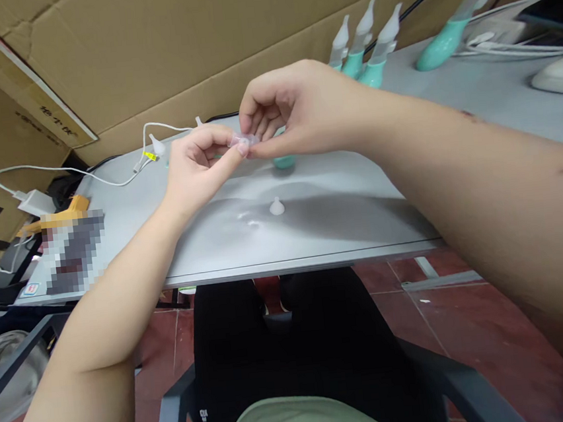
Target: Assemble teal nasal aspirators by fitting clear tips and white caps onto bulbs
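Note:
My left hand [196, 156] and my right hand [303, 103] meet above the table, with a small clear plastic piece [243, 139] pinched between them. Finger and thumb of each hand are closed on it, and the fingers partly cover it. Below on the table stands a small white cone-shaped nozzle tip [276, 207], touched by neither hand. Behind my right hand a turquoise bulb [285, 161] shows, its upper part hidden.
Several turquoise nasal aspirators [375, 72] with white tips stand at the back right; another aspirator [444, 43] leans there. A white mouse [562, 74] lies far right. White cable [78, 165], charger [36, 203] and a yellow-orange tool [75, 207] occupy the left. Cardboard [170, 42] walls the back.

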Demonstrator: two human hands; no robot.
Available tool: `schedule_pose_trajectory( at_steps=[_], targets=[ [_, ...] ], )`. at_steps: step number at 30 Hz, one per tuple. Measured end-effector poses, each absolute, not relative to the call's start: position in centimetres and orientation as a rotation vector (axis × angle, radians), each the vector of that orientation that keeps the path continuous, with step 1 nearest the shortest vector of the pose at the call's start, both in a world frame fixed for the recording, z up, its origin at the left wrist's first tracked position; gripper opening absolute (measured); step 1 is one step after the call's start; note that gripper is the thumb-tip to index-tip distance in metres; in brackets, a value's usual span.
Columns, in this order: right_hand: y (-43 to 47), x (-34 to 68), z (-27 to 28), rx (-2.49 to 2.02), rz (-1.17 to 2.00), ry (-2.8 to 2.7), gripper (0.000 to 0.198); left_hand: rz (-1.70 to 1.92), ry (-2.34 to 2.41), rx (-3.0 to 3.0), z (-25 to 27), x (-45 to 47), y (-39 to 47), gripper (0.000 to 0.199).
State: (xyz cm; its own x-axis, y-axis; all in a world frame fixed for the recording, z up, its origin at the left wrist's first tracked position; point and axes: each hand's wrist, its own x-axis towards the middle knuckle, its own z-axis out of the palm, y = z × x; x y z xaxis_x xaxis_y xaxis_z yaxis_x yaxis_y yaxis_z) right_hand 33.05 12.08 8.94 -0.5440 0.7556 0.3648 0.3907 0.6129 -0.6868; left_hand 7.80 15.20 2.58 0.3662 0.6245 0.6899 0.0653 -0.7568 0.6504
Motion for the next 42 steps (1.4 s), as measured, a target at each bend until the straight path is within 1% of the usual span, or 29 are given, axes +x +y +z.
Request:
schedule_pose_trajectory(
  at_steps=[4,12,18,23,28,30,32,34,36,38,40,42],
  targets=[
    [12.2,32.9,8.4,-0.845,0.663,-2.190,0.023,1.398,0.591,2.115,2.4,7.7,15.3,0.044],
    [12.2,32.6,8.2,-0.768,0.571,-2.266,0.020,1.470,0.518,2.153,1.9,7.5,16.5,0.050],
    [12.3,32.2,7.9,-0.782,0.564,-2.192,0.023,1.494,0.647,2.207,2.0,7.6,16.4,0.056],
    [12.4,32.5,8.1,-0.810,0.601,-2.245,0.036,1.545,0.818,2.249,1.8,8.0,15.7,0.049],
    [13.0,32.2,7.6,-0.596,0.522,-2.247,0.032,1.561,0.702,2.270,1.4,8.1,15.5,0.066],
    [13.5,31.9,7.2,-0.483,0.483,-2.152,0.038,1.567,0.675,2.249,1.2,8.1,15.6,0.066],
    [14.1,31.8,7.0,-0.441,0.511,-2.079,0.043,1.584,0.666,2.234,0.9,8.0,15.6,0.067],
    [14.4,31.8,7.1,-0.426,0.585,-2.025,0.045,1.582,0.690,2.244,0.8,8.0,15.5,0.074],
    [14.6,31.9,7.5,-0.400,0.642,-1.956,0.052,1.535,0.734,2.262,0.7,7.9,15.2,0.083],
    [14.6,32.0,8.1,-0.443,0.707,-1.882,0.056,1.452,0.748,2.274,1.0,7.8,14.6,0.086],
    [14.5,32.1,8.6,-0.570,0.780,-1.820,0.056,1.355,0.749,2.287,1.4,7.8,13.9,0.084],
    [14.3,32.3,9.1,-0.695,0.831,-1.776,0.056,1.239,0.781,2.307,1.9,7.7,13.1,0.076]
  ],
)
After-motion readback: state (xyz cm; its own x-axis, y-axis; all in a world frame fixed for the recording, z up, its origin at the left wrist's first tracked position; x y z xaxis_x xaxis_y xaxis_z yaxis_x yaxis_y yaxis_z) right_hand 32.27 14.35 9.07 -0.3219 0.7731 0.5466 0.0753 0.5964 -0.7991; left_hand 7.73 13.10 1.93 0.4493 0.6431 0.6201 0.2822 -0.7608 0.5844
